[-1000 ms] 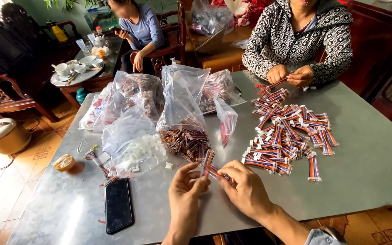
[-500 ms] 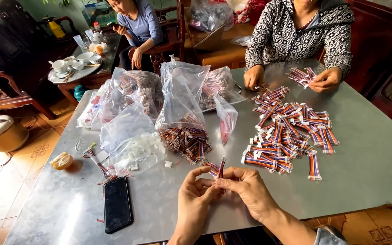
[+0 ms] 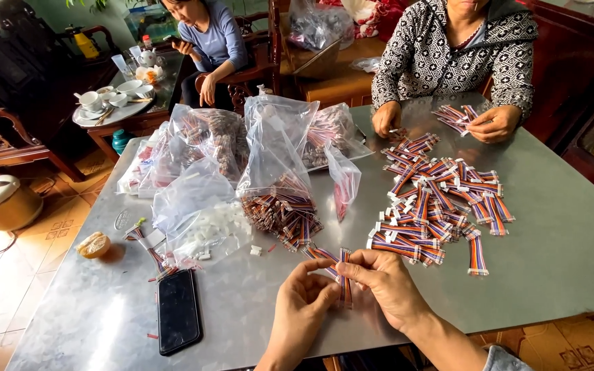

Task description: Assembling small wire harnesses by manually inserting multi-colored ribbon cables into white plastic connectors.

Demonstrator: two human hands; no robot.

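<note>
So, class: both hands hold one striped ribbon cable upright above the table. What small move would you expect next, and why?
Probably lay the ribbon cable on the pile of finished cables to the right. The left hand and right hand pinch it together, it has a white plug on top, and similar cables lie sorted there.

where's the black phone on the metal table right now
In the head view, the flat black phone lies face up near the table's front left edge, left of the person's left hand, just below the clear bag of white pieces.

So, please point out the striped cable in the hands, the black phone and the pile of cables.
striped cable (image 3: 344, 278), head view, its middle.
black phone (image 3: 177, 310), head view, screen centre.
pile of cables (image 3: 441, 196), head view, pile middle.
</note>
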